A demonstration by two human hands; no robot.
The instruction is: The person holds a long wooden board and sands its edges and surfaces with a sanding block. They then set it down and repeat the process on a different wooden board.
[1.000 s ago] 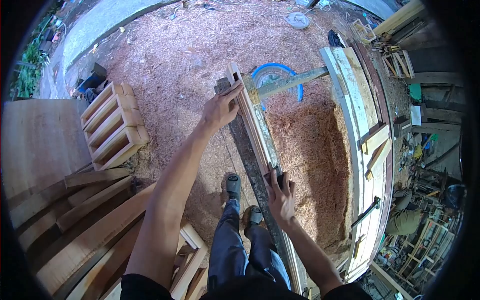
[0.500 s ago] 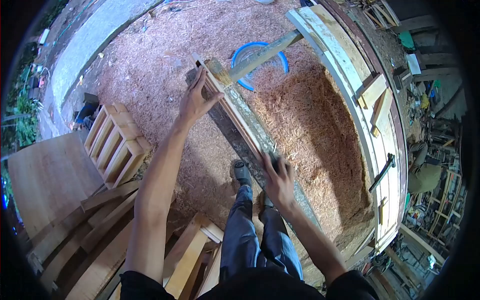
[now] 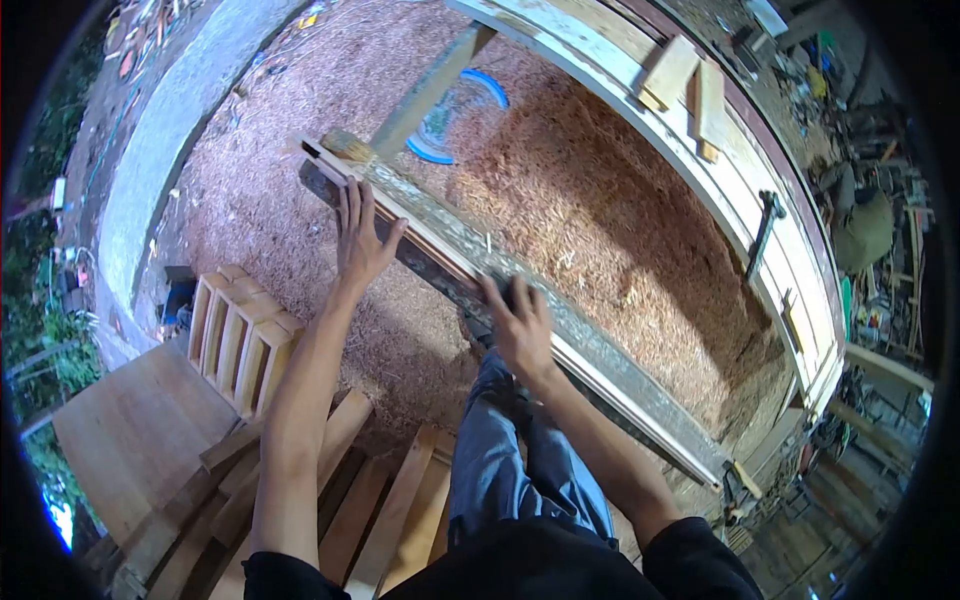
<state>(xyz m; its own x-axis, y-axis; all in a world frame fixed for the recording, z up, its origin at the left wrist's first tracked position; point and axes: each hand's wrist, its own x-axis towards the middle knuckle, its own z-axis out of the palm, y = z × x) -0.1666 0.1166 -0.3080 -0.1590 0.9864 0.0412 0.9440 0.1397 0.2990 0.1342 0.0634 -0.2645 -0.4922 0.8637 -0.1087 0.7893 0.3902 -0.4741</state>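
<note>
A long, narrow grooved wooden strip point(image 3: 610, 397) lies along a rough, weathered beam point(image 3: 600, 345) that slants across the view. My left hand point(image 3: 368, 256) grips the strip near its far left end, the fingers along the near side and the thumb spread apart on it. Further down the strip, my right hand point(image 3: 524, 340) is closed, fingers curled over something dark pressed close against the wood. I cannot tell what that dark thing is, as the fingers mostly cover it.
Wood shavings point(image 3: 640, 270) cover the ground, with a blue-rimmed basin point(image 3: 432, 157) beyond the beam. At right, a long pale bench point(image 3: 745, 185) carries wood offcuts point(image 3: 670, 70) and a dark bar clamp point(image 3: 764, 232). Slatted frames point(image 3: 240, 345) and stacked boards point(image 3: 390, 505) are at lower left.
My right hand has slid up the strip, nearer to my left hand. The whole view has turned, so the strip now shows down to its near right end.
</note>
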